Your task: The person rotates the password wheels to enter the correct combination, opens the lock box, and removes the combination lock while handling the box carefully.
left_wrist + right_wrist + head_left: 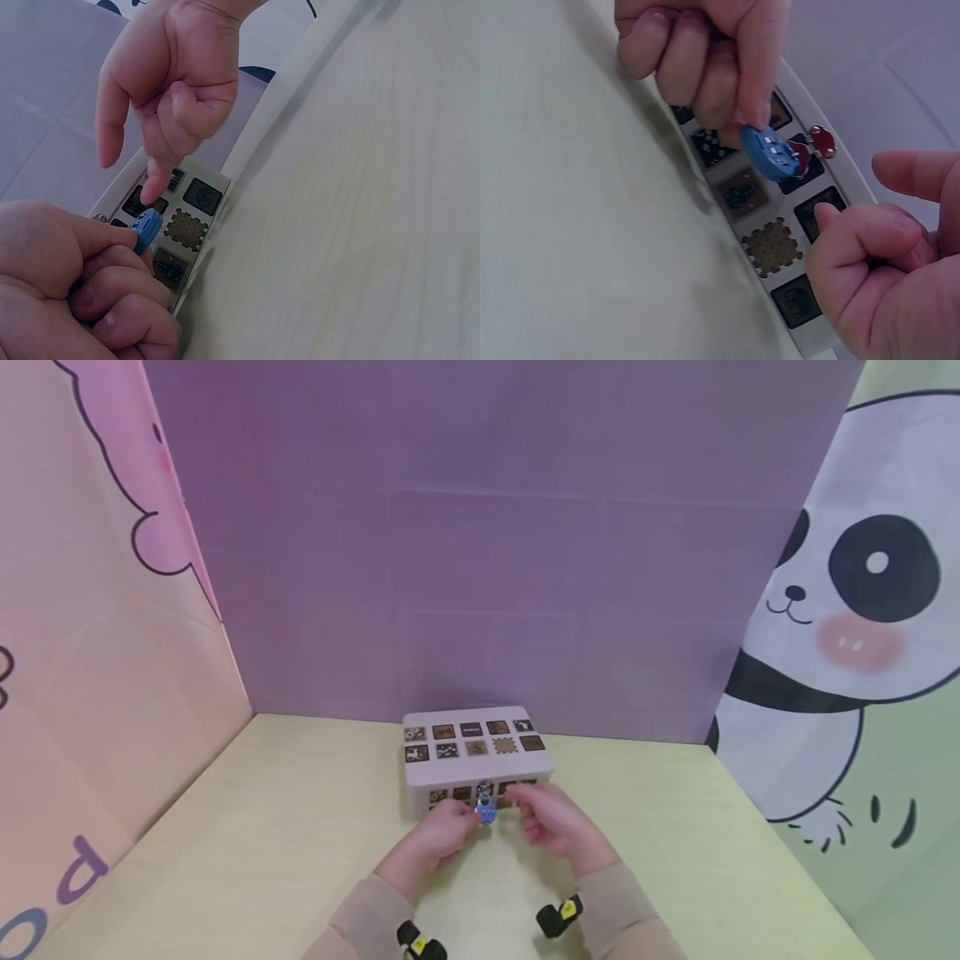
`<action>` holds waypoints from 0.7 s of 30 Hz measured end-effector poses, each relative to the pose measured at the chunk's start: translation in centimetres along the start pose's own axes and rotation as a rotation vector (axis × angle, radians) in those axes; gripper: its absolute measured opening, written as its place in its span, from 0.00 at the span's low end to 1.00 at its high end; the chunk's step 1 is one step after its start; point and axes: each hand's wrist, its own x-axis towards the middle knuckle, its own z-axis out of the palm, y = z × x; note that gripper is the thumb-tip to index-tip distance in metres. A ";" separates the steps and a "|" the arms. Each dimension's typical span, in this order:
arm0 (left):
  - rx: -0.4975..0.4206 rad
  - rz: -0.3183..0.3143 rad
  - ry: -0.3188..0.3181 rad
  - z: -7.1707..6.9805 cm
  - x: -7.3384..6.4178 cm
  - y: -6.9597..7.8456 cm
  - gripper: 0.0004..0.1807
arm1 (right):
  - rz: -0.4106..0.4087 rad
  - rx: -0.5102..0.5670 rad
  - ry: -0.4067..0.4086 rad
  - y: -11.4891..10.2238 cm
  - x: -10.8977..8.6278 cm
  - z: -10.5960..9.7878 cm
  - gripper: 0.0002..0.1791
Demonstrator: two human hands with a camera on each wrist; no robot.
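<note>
A white box [442, 771] with small square pictures on its lid and front sits near the back of the table. From its red metal clasp [822, 141] hangs a small blue combination padlock [769, 155], its number dials showing in the right wrist view. My left hand [446, 828] pinches the padlock's body between thumb and index finger, the other fingers curled beneath. Just right of the padlock, my right hand [557, 818] holds nothing; its thumb and index finger stand apart, the rest loosely bent. In the left wrist view its index fingertip [156, 186] points down close to the padlock.
The pale wooden table [315, 793] spreads out around the box. Right behind the box rises a purple cloth wall [487, 568]. Printed cloth panels flank both sides, with a panda picture [885, 568] at the right. Black wrist cameras [558, 917] sit at both cuffs.
</note>
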 end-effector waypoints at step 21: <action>0.001 -0.021 0.005 0.0 -0.2 0.2 0.13 | -0.043 -0.026 0.013 -1.5 -0.9 -0.8 0.24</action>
